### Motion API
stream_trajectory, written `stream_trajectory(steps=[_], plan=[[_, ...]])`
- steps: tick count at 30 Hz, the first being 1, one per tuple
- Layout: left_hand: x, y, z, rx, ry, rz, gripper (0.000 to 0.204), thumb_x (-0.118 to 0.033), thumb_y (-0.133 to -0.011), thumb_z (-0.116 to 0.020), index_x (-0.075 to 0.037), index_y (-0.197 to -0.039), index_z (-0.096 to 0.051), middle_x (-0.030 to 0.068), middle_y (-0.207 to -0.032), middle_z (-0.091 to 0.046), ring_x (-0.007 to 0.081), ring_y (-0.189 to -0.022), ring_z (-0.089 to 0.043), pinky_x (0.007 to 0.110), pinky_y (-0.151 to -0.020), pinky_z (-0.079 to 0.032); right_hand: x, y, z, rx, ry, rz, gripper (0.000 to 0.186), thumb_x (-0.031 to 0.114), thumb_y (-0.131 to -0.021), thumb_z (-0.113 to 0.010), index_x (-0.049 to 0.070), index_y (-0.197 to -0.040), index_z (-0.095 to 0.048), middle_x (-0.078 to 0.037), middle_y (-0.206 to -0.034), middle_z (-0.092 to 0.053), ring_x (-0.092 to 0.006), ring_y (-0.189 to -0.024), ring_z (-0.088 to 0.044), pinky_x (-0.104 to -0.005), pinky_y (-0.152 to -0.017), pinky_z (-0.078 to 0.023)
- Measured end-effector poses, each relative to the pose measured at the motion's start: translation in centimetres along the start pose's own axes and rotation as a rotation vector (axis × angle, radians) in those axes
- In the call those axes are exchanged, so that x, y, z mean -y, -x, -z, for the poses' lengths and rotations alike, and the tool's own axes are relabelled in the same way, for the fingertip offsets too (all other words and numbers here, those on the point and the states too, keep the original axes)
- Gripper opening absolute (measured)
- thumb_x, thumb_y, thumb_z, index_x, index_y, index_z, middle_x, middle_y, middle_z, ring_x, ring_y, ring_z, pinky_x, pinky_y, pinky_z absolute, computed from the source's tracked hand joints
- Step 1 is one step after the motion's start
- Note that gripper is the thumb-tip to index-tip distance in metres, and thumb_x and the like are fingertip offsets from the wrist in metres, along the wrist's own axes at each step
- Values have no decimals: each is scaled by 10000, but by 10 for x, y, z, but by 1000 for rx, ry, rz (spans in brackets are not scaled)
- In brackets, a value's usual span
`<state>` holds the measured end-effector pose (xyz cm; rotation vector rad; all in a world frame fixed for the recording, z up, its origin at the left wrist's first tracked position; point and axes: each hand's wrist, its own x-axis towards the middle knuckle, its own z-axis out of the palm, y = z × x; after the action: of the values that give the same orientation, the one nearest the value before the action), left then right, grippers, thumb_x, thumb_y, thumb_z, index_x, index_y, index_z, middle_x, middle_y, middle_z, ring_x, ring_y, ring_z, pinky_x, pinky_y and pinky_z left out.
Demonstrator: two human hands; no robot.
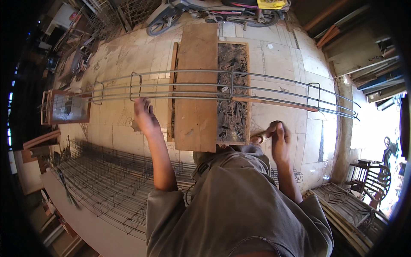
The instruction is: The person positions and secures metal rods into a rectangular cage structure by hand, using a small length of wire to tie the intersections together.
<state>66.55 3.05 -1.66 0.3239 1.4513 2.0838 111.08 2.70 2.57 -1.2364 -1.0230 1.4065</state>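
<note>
Broadly, a pale tiled floor (278,64) fills the middle of the frame, and a stack of wire cages (107,171) spreads over the lower left. The person's brown-grey shirt (235,192) takes up the bottom centre. Across the middle runs one long cage of thin metal rods (232,85), joined by upright hoops, from the left side to the right; it passes above a brown board (196,115) and, just right of that, a wood-edged strip of dark loose bits (233,55). A motorcycle (209,13) stands along the top edge, and a wooden chair (376,177) sits at the lower right. The hands are apart. The left hand (147,118), left of centre, has its fingertips at the cage's lowest rod; whether they grip it, I cannot tell. The right hand (280,143), right of centre, is below the cage, fingers bent; its grip is unclear.
</note>
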Motion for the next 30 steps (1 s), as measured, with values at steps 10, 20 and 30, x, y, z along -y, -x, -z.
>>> stream_trajectory(steps=[10, 20, 30], plan=[[32, -13, -3, -106, 289, 279, 442, -327, -967, -642, 34, -1211, -567, 129, -1156, -650, 230, -1104, -619, 320, -968, -553, -57, -11, 14, -278, -354, -303, 303, 371, -1026, -522, 85, -938, -567, -10, -814, -516, -115, -680, -501, -289, -642, -462], [26, -17, -8, -111, 160, 198, 394, -282, -955, -665, 18, -1201, -598, 123, -1216, -662, 207, -1144, -621, 320, -1023, -506, -40, -31, 37, -337, -362, -216, 275, 324, -1018, -550, 54, -1011, -602, -4, -829, -545, -109, -682, -509, -248, -627, -440], [-8, 40, -21, -133, -66, 59, 575, -341, -985, -596, 64, -1371, -464, 199, -1407, -515, 279, -1308, -498, 386, -1110, -393, -84, -23, -1, 164, 882, 75, 233, 237, -874, -699, 53, -1012, -661, -146, -993, -670, -343, -889, -670, -430, -744, -536]])
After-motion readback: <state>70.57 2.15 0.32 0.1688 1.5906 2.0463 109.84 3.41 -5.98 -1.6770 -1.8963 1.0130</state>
